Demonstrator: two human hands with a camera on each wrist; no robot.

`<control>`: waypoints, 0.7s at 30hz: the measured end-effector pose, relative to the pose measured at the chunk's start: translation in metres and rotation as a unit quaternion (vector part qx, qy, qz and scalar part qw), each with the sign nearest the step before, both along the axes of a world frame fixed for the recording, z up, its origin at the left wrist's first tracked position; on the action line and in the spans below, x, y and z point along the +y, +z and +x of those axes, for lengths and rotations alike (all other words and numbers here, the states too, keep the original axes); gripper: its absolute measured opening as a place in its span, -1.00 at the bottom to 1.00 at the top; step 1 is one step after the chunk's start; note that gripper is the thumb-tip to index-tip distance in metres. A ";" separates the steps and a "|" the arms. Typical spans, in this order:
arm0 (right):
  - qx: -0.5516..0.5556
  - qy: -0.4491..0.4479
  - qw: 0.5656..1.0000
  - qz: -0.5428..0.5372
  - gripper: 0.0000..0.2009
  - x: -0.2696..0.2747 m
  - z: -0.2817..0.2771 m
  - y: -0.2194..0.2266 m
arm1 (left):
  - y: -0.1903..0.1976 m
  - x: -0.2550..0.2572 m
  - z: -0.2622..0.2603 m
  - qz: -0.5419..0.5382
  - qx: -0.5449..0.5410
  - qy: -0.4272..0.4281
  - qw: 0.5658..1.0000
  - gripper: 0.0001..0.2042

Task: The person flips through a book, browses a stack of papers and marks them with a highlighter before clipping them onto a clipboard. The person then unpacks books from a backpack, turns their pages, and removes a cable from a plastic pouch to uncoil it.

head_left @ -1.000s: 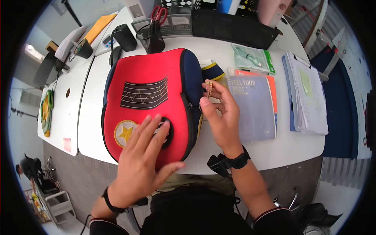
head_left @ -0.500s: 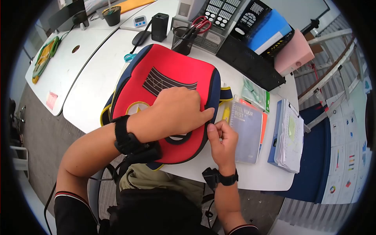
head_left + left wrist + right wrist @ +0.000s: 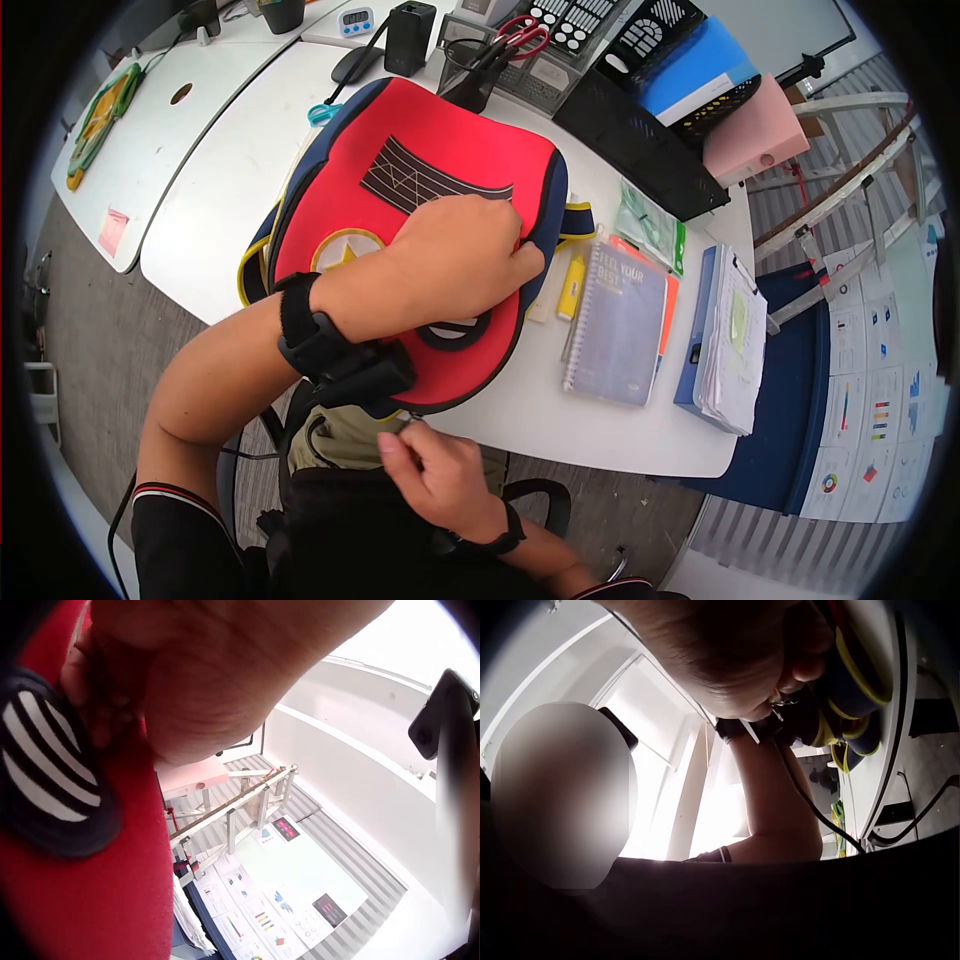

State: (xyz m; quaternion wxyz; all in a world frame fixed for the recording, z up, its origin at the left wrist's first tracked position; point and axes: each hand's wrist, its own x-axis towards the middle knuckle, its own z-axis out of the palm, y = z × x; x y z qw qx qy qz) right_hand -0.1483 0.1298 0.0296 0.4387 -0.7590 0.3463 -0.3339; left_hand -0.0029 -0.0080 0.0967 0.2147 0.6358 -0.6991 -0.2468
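Note:
A red backpack (image 3: 450, 135) with navy sides, black edging and a star patch (image 3: 345, 248) lies on the white table, its lower end at the front edge. My left hand (image 3: 465, 250) reaches across its front, fingers curled, and grips it at the right-hand seam. In the left wrist view a black-and-white striped patch (image 3: 56, 761) shows beside that hand. Below the backpack's lower edge, my right hand (image 3: 440, 478) pinches a small metal zipper pull (image 3: 405, 415). The right wrist view shows the metal bit at the fingertips, near yellow-edged navy straps (image 3: 855, 682).
Right of the backpack lie a yellow highlighter (image 3: 571, 288), a spiral notebook (image 3: 620, 325) and a blue binder with papers (image 3: 725, 340). A pen holder with red scissors (image 3: 525, 38), a black power block (image 3: 408, 38) and a black file rack (image 3: 640, 140) stand behind it.
My left hand has gone from lying spread over the backpack's front to gripping its right seam. My right hand has moved from the right side down and around to the lower edge.

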 end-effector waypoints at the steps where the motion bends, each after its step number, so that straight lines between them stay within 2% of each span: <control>1: 0.000 0.010 1.000 0.018 -0.74 0.001 0.006 0.002 | 0.001 0.001 0.001 0.009 0.004 0.007 1.000 -0.62; 2: 0.000 0.020 0.999 0.037 -0.74 0.003 0.009 0.003 | 0.003 0.008 0.003 0.011 0.003 0.005 1.000 -0.62; 4: 0.017 0.029 0.998 0.048 -0.79 0.002 0.001 -0.007 | 0.010 0.033 0.006 -0.100 -0.037 -0.017 0.994 -0.60; 6: -0.010 0.044 0.994 0.102 -0.81 -0.001 -0.009 -0.010 | 0.017 0.064 0.010 -0.101 -0.078 -0.061 0.990 -0.49; 7: 0.024 0.050 0.993 0.102 -0.77 -0.006 -0.015 -0.008 | 0.014 0.077 0.013 -0.109 -0.061 -0.089 0.988 -0.36; 10: 0.000 0.019 0.988 0.154 -0.76 -0.016 -0.034 -0.010 | 0.004 0.106 0.015 -0.167 -0.109 -0.062 0.978 -0.30; 14: -0.061 -0.048 0.990 0.115 -0.77 -0.028 -0.046 0.001 | -0.007 0.129 0.020 -0.205 -0.068 -0.033 0.976 -0.39; 15: -0.052 -0.032 0.989 0.135 -0.72 -0.029 -0.049 0.008 | -0.007 0.131 0.019 -0.231 -0.053 -0.014 0.971 -0.48; 16: -0.052 -0.030 0.989 0.135 -0.72 -0.029 -0.046 0.014 | -0.010 0.134 0.019 -0.230 -0.054 -0.013 0.972 -0.48; 18: -0.103 -0.009 0.968 0.228 -0.63 -0.031 -0.040 0.023 | -0.020 0.140 0.018 -0.265 -0.049 0.016 0.963 -0.53; 19: -0.096 0.006 0.966 0.242 -0.57 -0.030 -0.037 0.023 | -0.024 0.140 0.015 -0.264 -0.050 0.018 0.963 -0.53; 21: -0.063 0.024 0.968 0.240 -0.60 -0.029 -0.029 0.022 | -0.029 0.141 0.007 -0.313 -0.045 0.028 0.948 -0.63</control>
